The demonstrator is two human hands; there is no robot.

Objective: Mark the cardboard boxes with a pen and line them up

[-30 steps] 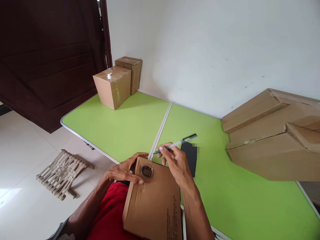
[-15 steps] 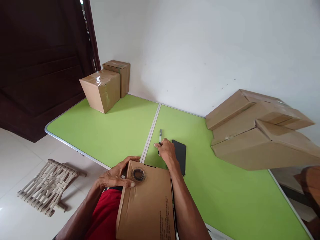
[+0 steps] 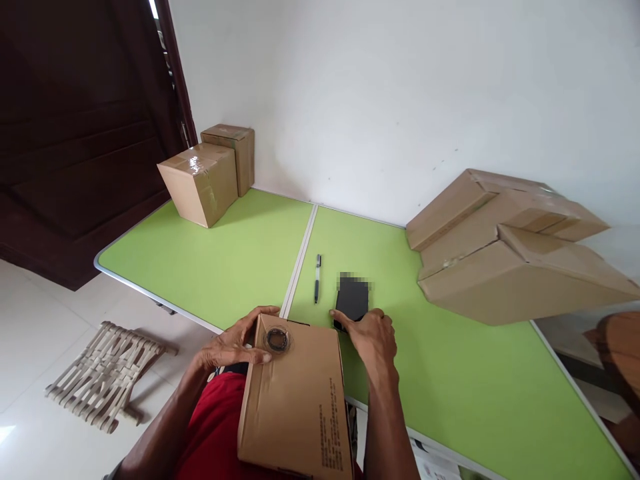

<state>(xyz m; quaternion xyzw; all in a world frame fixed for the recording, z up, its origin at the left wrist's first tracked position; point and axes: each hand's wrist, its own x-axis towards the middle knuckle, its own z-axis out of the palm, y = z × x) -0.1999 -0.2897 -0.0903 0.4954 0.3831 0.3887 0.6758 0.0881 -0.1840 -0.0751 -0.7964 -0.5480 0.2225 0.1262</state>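
My left hand (image 3: pixel 239 344) grips the upper left corner of a brown cardboard box (image 3: pixel 295 400), its thumb on top and its fingers over the far side. The box rests at the table's front edge, against my red clothing. On its top, beside my thumb, is a dark ring (image 3: pixel 277 339) that looks like a roll of tape. My right hand (image 3: pixel 373 333) is closed around the near end of a black smartphone (image 3: pixel 353 298), thumb on the left edge and fingers on the right. To the phone's left a pen (image 3: pixel 317 280) lies on the table.
Two taped cartons (image 3: pixel 215 180) stand at the back left of the green table (image 3: pixel 240 267). Larger cartons (image 3: pixel 510 267) lean against the wall on the right. A woven stool (image 3: pixel 107 377) is on the floor at left, near a dark door (image 3: pixel 85 133).
My right hand has let go of the pen and moved right and nearer, onto the phone. The phone has shifted slightly left. My left hand stays on the box.
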